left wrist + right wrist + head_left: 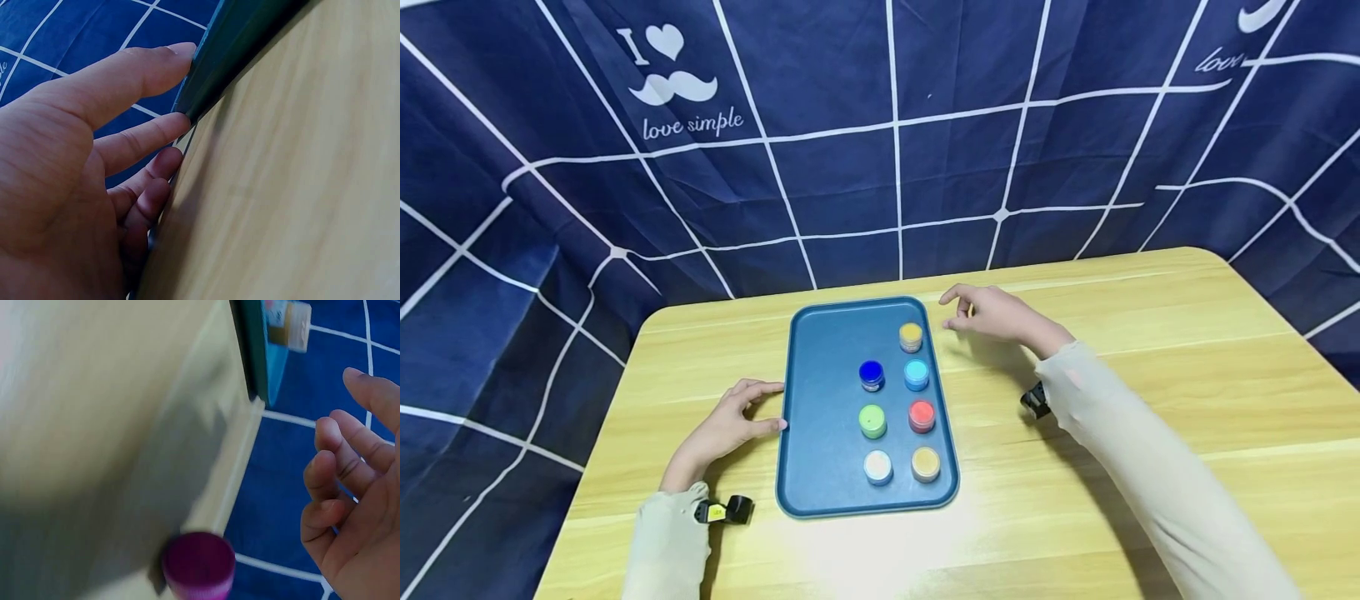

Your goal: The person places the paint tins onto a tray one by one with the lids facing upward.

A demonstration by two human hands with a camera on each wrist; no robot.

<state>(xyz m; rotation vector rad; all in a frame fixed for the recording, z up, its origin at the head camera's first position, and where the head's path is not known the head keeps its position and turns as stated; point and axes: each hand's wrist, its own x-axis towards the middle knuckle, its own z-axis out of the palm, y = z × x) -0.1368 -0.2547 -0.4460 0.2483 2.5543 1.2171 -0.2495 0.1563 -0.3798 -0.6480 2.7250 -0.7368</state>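
Note:
On the table lies a dark blue tray point(823, 350) with several small lidded jars in its right half. They are a yellow jar point(910, 337), a dark blue jar point(871, 375), a light blue jar point(916, 374), a green jar point(872, 421), a red jar point(921, 416), a pale jar point(877, 467) and a tan jar point(926, 464). My left hand point(727, 429) touches the tray's left rim with thumb and fingertips. Beyond the upper right corner hovers my right hand point(992, 314), fingers loosely bent and holding nothing. The right wrist view shows a magenta-lidded jar point(199, 565), which the head view does not show.
A light wooden table point(1150, 350) extends to both sides of the tray. Behind it hangs a dark blue curtain point(827, 192) with white lines. Each wrist carries a small black camera, such as the left one point(740, 509).

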